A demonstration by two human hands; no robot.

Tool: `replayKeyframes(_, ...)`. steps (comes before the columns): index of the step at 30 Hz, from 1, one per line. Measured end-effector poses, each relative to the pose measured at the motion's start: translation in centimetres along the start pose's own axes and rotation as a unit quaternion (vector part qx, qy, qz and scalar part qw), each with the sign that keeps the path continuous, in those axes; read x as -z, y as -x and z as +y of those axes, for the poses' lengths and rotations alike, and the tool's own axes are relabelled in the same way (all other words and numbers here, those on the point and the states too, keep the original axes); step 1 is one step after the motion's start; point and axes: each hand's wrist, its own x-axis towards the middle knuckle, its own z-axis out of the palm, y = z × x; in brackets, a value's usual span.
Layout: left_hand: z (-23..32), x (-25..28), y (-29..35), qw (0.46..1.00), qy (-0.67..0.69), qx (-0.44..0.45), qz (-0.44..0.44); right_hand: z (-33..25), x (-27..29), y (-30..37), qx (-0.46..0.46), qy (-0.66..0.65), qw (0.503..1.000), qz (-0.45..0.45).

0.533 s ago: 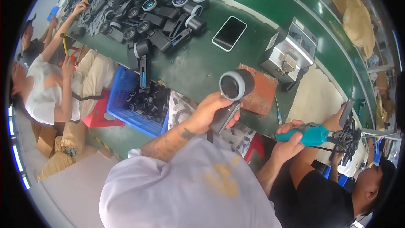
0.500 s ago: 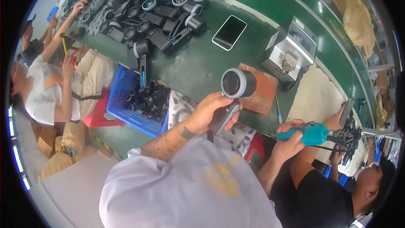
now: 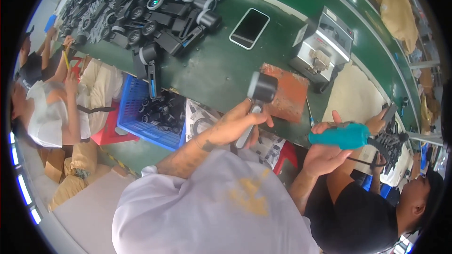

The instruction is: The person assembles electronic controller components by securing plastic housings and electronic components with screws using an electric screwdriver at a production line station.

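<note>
My left hand (image 3: 231, 127) grips the handle of a black handheld device (image 3: 265, 88) that has a cylindrical head with a grey rim. The head is uppermost, with its rimmed face turned to the left. In my right hand (image 3: 322, 160) lies a teal electric screwdriver (image 3: 339, 136), across the palm with some fingers loosened and its black cable end pointing right. Its tip is hard to make out. Just beyond the device is a worn reddish-brown board (image 3: 287, 96) on the green bench (image 3: 202, 73).
Many similar devices (image 3: 165, 23) are heaped at the far left. A phone (image 3: 249, 28) lies beside them, and a silver machine (image 3: 322, 47) stands at the right. A blue basket (image 3: 123, 124) of parts sits below the bench. Co-workers (image 3: 47, 103) sit left and right (image 3: 362, 216).
The device in my left hand has turned, so its round face points left instead of toward me. My right hand's fingers have loosened around the screwdriver. The left co-worker's raised arm has lowered.
</note>
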Motion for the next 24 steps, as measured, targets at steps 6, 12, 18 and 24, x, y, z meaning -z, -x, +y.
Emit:
replayKeyframes(6,-0.7,-0.4,-0.1,0.904,-0.426,0.010,0.016,-0.8,-0.7,-0.1,-0.014,-0.023,1.000,0.012)
replayKeyframes(12,-1.7,-1.3,-0.5,0.978,-0.203,-0.030,-0.027,-1.5,-0.6,0.1,-0.064,-0.086,0.994,0.003)
replayKeyframes(18,-2.2,-1.5,-0.5,0.995,-0.006,-0.029,-0.092,-1.0,1.4,0.6,-0.077,-0.175,0.981,-0.043)
replayKeyframes(24,-2.8,-2.1,0.0,0.993,0.052,-0.017,-0.106,-1.7,-0.9,1.2,0.007,-0.149,0.988,-0.033)
